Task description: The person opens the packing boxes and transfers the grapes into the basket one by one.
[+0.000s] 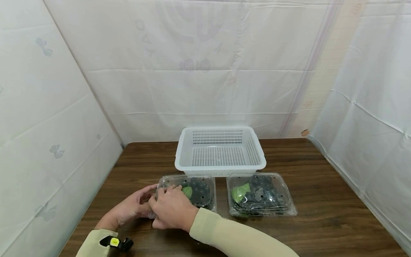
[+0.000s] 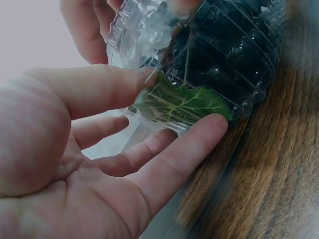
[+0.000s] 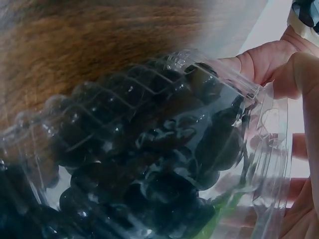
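Note:
A clear plastic clamshell box [image 1: 202, 196] of dark grapes [image 3: 164, 194] lies on the table, with a green leaf [image 2: 184, 102] inside its left end. At that end my left hand [image 1: 131, 207] holds the box, thumb on the rim and index finger low on the leaf side. My right hand [image 1: 174, 208] reaches across from the right and grips the lid's left edge, its fingers bent over the top. The box looks tilted in the wrist views, and some fingertips are hidden behind the plastic.
A second clamshell box [image 1: 260, 196] of dark grapes with a leaf stands to the right. Behind both boxes sits a white perforated basket [image 1: 219, 167]. The wooden table [image 1: 321, 189] is bounded by white sheeting [image 1: 205, 92] at the back and sides.

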Motion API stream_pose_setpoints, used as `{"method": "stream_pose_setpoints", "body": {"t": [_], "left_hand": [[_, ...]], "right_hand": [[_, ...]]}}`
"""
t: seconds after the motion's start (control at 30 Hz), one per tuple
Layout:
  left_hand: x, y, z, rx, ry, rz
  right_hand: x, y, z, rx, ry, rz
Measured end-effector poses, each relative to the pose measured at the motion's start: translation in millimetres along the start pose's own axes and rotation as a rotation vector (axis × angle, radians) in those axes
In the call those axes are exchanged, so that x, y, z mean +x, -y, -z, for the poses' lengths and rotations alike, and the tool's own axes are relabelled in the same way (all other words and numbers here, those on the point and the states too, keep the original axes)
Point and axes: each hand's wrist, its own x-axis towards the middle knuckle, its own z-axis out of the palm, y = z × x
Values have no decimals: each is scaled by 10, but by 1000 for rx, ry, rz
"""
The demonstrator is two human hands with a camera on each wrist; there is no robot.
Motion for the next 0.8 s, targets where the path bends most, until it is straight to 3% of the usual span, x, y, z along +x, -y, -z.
{"method": "stream_pose_setpoints", "body": {"t": [0.8], "left_hand": [[-10, 73, -8, -23, -10, -41]], "right_hand": [[56, -13, -24, -2, -6, 26]]}}
